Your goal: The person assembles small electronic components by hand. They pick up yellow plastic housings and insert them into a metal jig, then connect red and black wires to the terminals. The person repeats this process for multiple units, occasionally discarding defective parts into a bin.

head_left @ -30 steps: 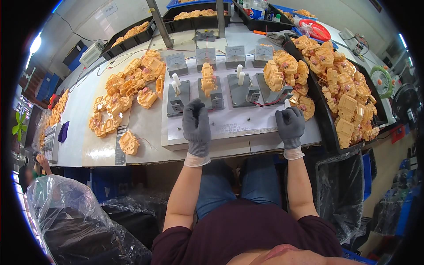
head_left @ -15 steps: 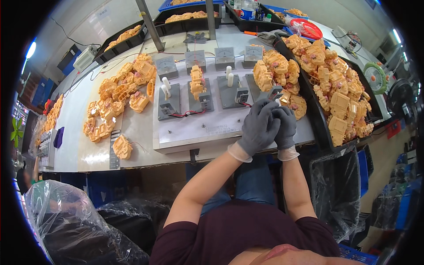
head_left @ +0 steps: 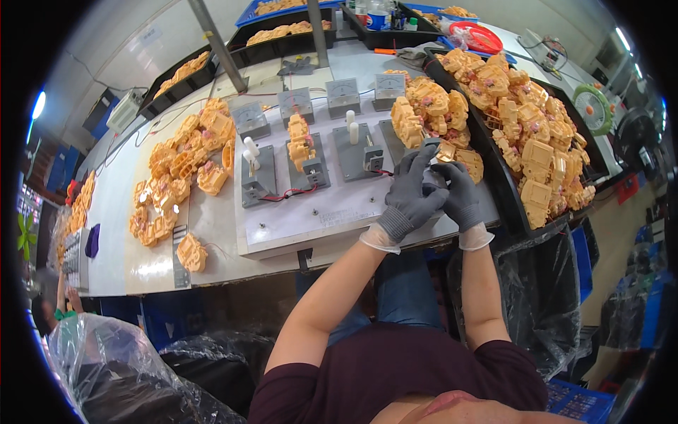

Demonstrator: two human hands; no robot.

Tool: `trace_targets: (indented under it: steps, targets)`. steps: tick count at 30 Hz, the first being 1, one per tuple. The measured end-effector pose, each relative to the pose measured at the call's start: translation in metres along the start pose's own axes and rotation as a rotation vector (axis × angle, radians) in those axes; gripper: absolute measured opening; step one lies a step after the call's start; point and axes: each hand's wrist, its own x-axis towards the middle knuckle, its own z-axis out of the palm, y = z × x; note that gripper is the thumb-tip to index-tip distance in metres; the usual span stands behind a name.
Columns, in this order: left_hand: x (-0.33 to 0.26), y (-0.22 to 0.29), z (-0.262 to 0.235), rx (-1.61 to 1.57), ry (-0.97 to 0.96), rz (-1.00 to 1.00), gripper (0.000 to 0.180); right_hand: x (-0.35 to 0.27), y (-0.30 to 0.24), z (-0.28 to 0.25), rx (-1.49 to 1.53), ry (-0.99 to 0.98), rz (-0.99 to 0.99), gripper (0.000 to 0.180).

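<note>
Both of my hands wear grey gloves over clear cuffs and are at the rightmost of several grey test fixtures on a white board [head_left: 332, 227]. My left hand [head_left: 409, 201] stretches its fingers toward the clamp [head_left: 429, 144] at that fixture's near end. Close beside it, my right hand [head_left: 460, 192] has its fingers bent inward; what they hold, if anything, is hidden. Just beyond, an orange plastic housing [head_left: 406, 121] stands on the same fixture. A similar orange housing [head_left: 298, 141] sits on the second fixture from the left. White paired posts [head_left: 352, 128] rise from another fixture.
Small panel meters [head_left: 343, 96] stand behind the fixtures. Orange housings [head_left: 201, 145] lie heaped at left, with a single one [head_left: 191, 252] near the table edge. A black tray [head_left: 487, 152] piled with housings is at right. Metal posts [head_left: 220, 49] rise behind.
My hands, clasped together before, have moved slightly apart, with the left fingers now reaching to the clamp. The whole view has shifted a little.
</note>
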Motion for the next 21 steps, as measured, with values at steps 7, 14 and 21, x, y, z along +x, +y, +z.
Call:
trace_targets:
  steps: [7, 14, 21]
  targets:
    - [-0.002, 0.005, -0.006, -0.443, -0.123, -0.087, 0.067, 0.066, -0.023, -0.038, 0.454, -0.075, 0.068, 0.055]
    - [0.001, -0.003, -0.009, -0.507, -0.166, -0.065, 0.070, 0.110, -0.089, -0.025, -0.232, -0.212, -0.026, 0.068]
    - [-0.006, 0.002, -0.010, -0.293, -0.020, 0.028, 0.072, 0.190, -0.033, -0.047, -0.348, 0.354, -0.296, 0.057]
